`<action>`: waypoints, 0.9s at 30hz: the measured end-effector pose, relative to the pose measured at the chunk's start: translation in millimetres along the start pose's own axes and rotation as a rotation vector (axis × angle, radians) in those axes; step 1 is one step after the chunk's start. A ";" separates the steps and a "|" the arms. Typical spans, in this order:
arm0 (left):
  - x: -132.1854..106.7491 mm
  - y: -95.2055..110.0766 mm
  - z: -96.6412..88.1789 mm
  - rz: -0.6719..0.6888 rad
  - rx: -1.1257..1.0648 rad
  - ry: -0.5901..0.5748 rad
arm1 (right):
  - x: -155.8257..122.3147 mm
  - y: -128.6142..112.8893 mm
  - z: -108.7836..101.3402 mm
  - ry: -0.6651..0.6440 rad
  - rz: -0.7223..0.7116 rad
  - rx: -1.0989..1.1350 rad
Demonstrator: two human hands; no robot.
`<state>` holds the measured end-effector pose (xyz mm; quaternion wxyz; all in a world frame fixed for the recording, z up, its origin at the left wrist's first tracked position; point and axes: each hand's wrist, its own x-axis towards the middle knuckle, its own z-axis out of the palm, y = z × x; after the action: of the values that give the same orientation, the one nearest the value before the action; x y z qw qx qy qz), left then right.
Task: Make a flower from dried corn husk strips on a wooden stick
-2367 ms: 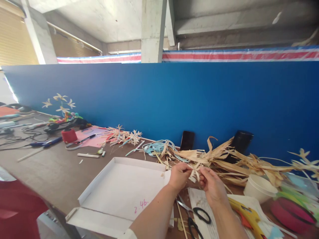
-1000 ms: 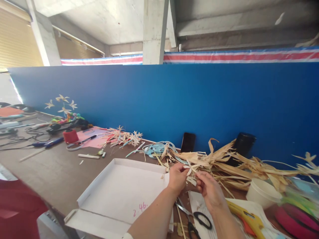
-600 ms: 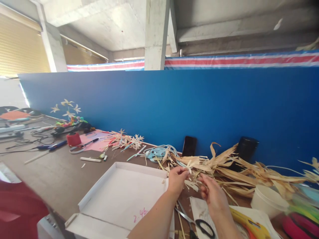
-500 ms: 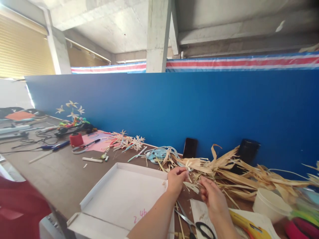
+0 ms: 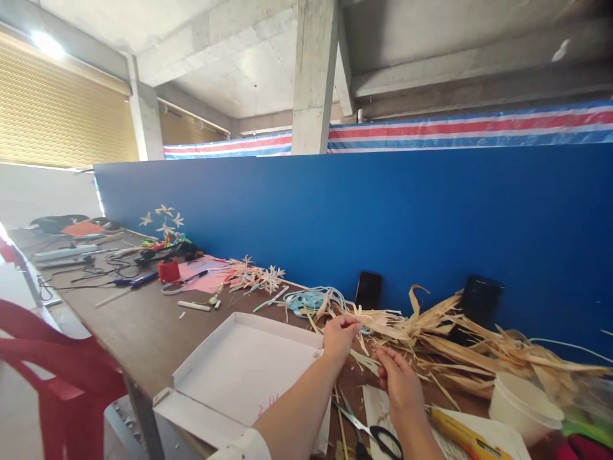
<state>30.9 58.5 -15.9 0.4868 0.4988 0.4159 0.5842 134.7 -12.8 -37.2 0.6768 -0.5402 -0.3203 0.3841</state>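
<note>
My left hand [image 5: 340,335] is closed in a pinch on a small flower of dried husk strips [image 5: 360,317], held just above the brown table [image 5: 138,322]. My right hand [image 5: 398,381] is closed too, its fingertips pinching a pale husk strip [image 5: 366,361] that hangs from the flower. A heap of dried husks [image 5: 460,345] lies right behind both hands. An open white cardboard box [image 5: 244,370] lies flat to the left of my left hand.
Black-handled scissors [image 5: 371,434] and a yellow glue gun [image 5: 467,437] lie below my hands; a white tub [image 5: 524,407] stands at the right. Two dark phones [image 5: 368,291] lean on the blue partition [image 5: 383,217]. Finished husk flowers [image 5: 251,276], a red spool [image 5: 168,271] and cables lie further left; a red chair [image 5: 62,370] stands beside the table.
My hands have drawn apart: the right one has slid down along a strip while the left stays on the flower. The camera has tilted up and turned left, bringing the red chair into view.
</note>
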 end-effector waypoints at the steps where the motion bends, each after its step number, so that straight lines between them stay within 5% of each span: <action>1: 1.0 1.5 0.6 0.006 0.003 -0.005 | 0.2 0.2 0.5 0.001 -0.004 -0.002; 16: -23.3 33.5 6.1 0.059 0.075 -0.140 | -4.0 -9.0 3.1 0.028 -0.167 -0.150; 27: -39.4 24.5 -0.4 0.167 0.351 -0.039 | -2.5 -6.1 8.2 -0.110 -0.220 -0.182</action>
<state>27.8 15.3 0.8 0.3500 0.6201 0.4589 0.5313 127.5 -11.7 -29.5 0.6446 -0.5389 -0.4477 0.3060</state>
